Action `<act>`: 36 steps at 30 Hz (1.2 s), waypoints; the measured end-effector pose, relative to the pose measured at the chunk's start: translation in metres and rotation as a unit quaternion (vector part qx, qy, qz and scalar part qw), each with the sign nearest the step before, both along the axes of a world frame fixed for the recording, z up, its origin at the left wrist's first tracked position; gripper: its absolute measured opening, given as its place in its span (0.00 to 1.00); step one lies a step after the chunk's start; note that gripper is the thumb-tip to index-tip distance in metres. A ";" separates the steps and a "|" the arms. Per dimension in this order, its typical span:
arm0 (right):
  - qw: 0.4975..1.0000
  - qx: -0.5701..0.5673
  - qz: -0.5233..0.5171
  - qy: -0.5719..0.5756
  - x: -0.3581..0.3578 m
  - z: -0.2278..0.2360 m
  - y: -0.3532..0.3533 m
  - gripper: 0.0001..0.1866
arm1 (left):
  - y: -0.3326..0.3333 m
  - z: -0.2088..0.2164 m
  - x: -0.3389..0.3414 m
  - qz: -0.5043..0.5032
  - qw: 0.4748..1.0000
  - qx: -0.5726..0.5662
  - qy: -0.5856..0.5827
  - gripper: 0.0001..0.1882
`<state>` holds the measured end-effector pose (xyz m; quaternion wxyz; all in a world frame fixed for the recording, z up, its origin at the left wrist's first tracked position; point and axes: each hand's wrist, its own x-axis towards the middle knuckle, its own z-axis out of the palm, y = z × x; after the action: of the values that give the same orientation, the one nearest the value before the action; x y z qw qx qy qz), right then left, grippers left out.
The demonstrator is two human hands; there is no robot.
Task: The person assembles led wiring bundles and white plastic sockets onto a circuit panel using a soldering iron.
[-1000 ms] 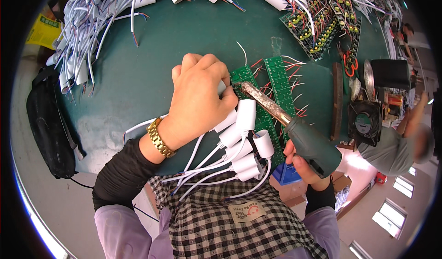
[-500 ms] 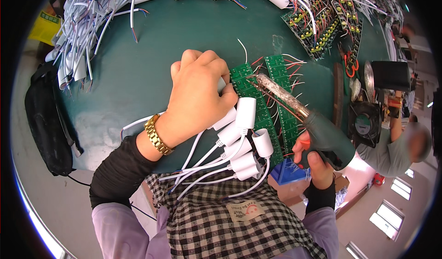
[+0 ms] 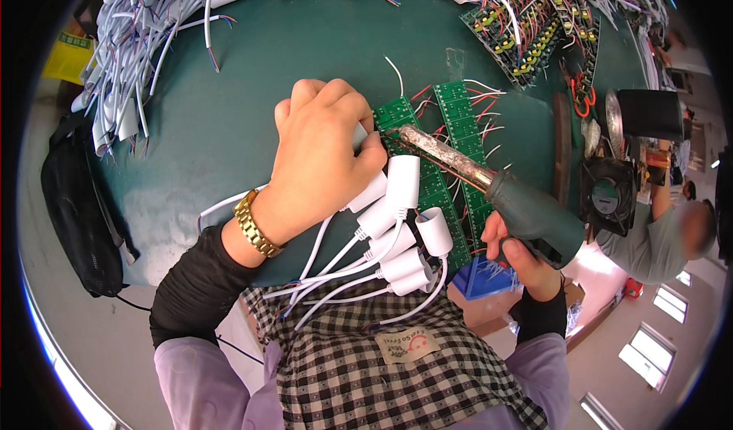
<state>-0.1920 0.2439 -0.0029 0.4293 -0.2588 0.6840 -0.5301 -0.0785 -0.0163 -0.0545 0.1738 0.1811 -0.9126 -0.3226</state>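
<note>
My left hand (image 3: 324,143) is closed, its fingers pinched around a pale white plastic housing (image 3: 360,137) mostly hidden by the palm, at the edge of a green circuit-board panel (image 3: 427,193). My right hand (image 3: 527,266) grips the dark green handle of a soldering iron (image 3: 489,178). The iron's tip meets the panel beside my left fingertips; whether it touches a joint is too small to tell. A second green panel (image 3: 462,128) with red and white wires lies alongside. Below my left hand are several white cylindrical housings (image 3: 403,182) with white cables.
White cabled housings (image 3: 126,63) pile up at the far left and along the back. Populated boards (image 3: 515,37) and orange-handled pliers (image 3: 582,98) lie at the right rear, near a small fan (image 3: 607,197). A black bag (image 3: 80,208) sits left; a co-worker (image 3: 649,235) is at the right.
The soldering iron and my right hand have shifted; its tip has come slightly left, closer to my left fingertips. The left hand keeps its pinch. The whole view has shifted slightly.
</note>
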 end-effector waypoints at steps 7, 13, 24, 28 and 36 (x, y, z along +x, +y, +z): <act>0.995 0.024 0.040 0.089 -0.004 0.000 -0.007 0.14 | 0.001 -0.001 0.001 0.000 1.000 -0.023 0.011 0.05; 0.999 0.034 0.026 0.030 -0.005 0.008 -0.008 0.12 | 0.002 0.000 -0.003 -0.006 1.000 -0.015 0.000 0.05; 0.998 -0.052 0.003 -0.024 -0.002 -0.001 0.005 0.11 | 0.002 0.001 -0.001 -0.010 0.999 -0.030 0.011 0.06; 0.995 -0.047 0.004 -0.089 -0.002 0.003 0.009 0.15 | 0.001 0.003 -0.002 -0.012 0.999 -0.031 0.011 0.06; 0.994 -0.002 -0.007 -0.105 -0.005 -0.001 0.013 0.21 | 0.000 0.002 -0.001 -0.006 0.999 -0.039 0.009 0.06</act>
<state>-0.1968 0.2567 -0.0036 0.4945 -0.1976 0.6359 -0.5586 -0.0790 -0.0166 -0.0522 0.1874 0.1662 -0.9240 -0.2891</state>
